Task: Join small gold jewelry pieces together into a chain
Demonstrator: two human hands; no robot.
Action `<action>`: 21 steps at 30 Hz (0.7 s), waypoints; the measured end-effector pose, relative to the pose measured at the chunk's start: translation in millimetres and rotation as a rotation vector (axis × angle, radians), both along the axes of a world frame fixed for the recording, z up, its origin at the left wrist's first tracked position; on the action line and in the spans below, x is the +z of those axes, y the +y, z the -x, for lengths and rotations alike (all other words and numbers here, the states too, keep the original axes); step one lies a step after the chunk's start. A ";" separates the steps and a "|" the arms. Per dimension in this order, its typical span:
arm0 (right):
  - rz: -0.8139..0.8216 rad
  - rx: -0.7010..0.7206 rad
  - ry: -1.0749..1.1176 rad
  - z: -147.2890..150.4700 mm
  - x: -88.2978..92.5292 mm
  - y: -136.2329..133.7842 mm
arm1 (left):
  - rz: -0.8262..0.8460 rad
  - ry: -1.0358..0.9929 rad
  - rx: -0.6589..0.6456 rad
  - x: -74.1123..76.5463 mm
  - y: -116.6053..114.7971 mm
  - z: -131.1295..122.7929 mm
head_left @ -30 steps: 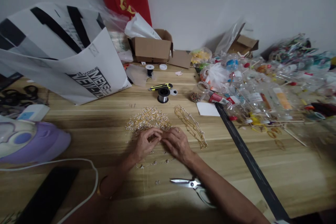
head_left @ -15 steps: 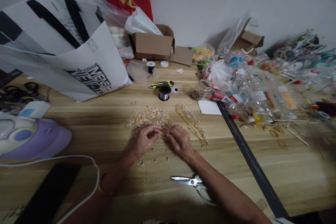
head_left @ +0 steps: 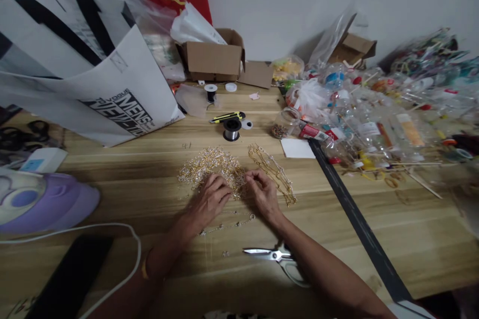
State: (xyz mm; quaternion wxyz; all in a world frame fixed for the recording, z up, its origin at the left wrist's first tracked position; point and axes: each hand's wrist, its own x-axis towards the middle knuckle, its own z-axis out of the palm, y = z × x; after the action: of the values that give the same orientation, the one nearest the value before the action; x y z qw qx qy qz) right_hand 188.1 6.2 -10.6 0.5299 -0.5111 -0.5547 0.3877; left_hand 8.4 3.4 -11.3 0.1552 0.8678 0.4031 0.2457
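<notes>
A loose heap of gold and silver beaded chain pieces (head_left: 209, 162) lies mid-table. My left hand (head_left: 211, 198) rests over its front edge with fingers curled down and closed; what they grip is hidden. At the heap's right side, my right hand (head_left: 265, 194) pinches thumb and forefinger together on something too small to name. Several gold and silver chains (head_left: 275, 167) are laid out just right of that hand. A thin beaded chain (head_left: 222, 228) with a ring at one end stretches below both hands. Scissors (head_left: 275, 255) with pale handles lie by my right forearm.
Behind the heap are a wire spool (head_left: 232, 129), a yellow-black utility knife (head_left: 227, 117) and a smaller spool (head_left: 211, 92). Plastic bottles (head_left: 370, 129) crowd the right, beyond a dark strip (head_left: 359, 219). A large paper bag (head_left: 130, 84) and purple appliance (head_left: 67, 202) stand left.
My hands have moved apart from where they nearly met. The left has turned palm-down onto the heap's front; the right has lifted slightly away, showing the thin chain's ring. The view has shifted slightly.
</notes>
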 end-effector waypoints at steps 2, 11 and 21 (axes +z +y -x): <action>0.007 -0.010 0.023 -0.7 -0.5 0.8 | -0.006 -0.005 0.010 -1.1 1.0 1.1; 0.064 -0.011 0.119 -2.8 -1.4 2.8 | -0.011 -0.120 0.056 -2.4 7.3 5.3; 0.077 -0.004 0.158 -2.4 -0.4 3.3 | 0.151 -0.371 0.279 -3.9 14.2 8.9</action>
State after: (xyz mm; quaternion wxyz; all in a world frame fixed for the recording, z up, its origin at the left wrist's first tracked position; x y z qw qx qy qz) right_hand 190.4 9.4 -11.0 0.5527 -0.4999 -0.4947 0.4471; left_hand -0.5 17.6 -15.2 0.2558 0.7296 0.5010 0.3890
